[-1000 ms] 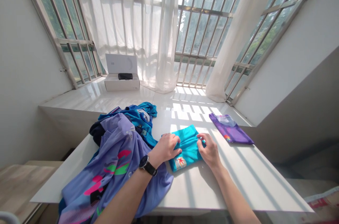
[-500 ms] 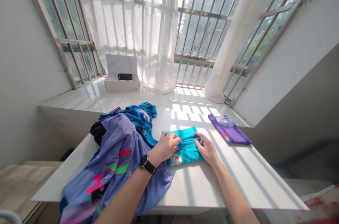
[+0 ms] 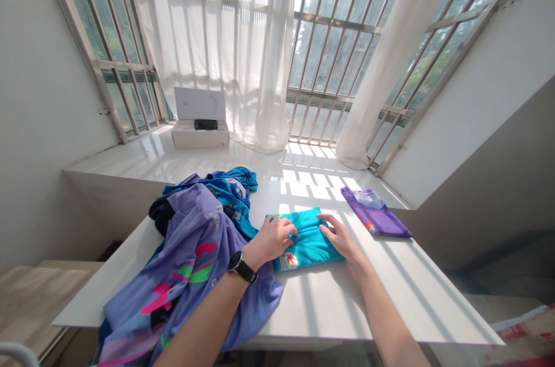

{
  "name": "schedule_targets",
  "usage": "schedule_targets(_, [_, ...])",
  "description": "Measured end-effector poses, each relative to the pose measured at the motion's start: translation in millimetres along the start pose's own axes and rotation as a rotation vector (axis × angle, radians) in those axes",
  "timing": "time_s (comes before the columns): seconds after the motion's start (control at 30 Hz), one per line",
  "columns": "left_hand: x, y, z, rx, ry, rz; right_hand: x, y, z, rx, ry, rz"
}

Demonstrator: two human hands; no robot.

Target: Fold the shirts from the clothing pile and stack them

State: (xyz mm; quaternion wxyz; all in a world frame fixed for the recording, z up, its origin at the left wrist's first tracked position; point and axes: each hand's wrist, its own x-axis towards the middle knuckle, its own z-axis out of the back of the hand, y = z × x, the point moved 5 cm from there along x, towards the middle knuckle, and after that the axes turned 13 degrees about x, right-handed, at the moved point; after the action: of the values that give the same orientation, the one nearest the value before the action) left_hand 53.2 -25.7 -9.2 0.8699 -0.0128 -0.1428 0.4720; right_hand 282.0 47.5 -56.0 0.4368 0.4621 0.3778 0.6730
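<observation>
A teal garment, folded into a flat rectangle with a light print at its lower left corner, lies on the white table. My left hand, a black watch on its wrist, rests on the left part of the garment with fingers bent and apart. On the right side, my right hand touches the cloth with thumb and fingers apart. Beside my left forearm a loose lilac garment with pink and green print spreads to the table's front edge. A folded purple garment lies further right.
Behind the lilac garment is a heap of blue and dark clothes. An open white box with a black device in it stands on the ledge at the back left. Sheer curtains hang before barred windows.
My right hand has shifted slightly, and the teal garment's lower right corner now reaches further right and lies flatter. My left hand stays in place.
</observation>
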Motion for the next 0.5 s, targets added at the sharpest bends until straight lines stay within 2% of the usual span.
schedule_targets(0.17, [0.5,1.8,-0.7,-0.011,-0.007,-0.004,3.3,-0.2,-2.7,0.084,0.051,-0.039])
schedule_targets(0.37, [1.3,4.0,-5.6,-0.011,-0.010,0.009,3.3,-0.6,-0.6,0.083,0.013,-0.011])
schedule_targets(0.5, [1.5,5.5,-7.8,-0.022,-0.012,0.030,6.6,-8.9,4.4,0.094,-0.078,-0.051])
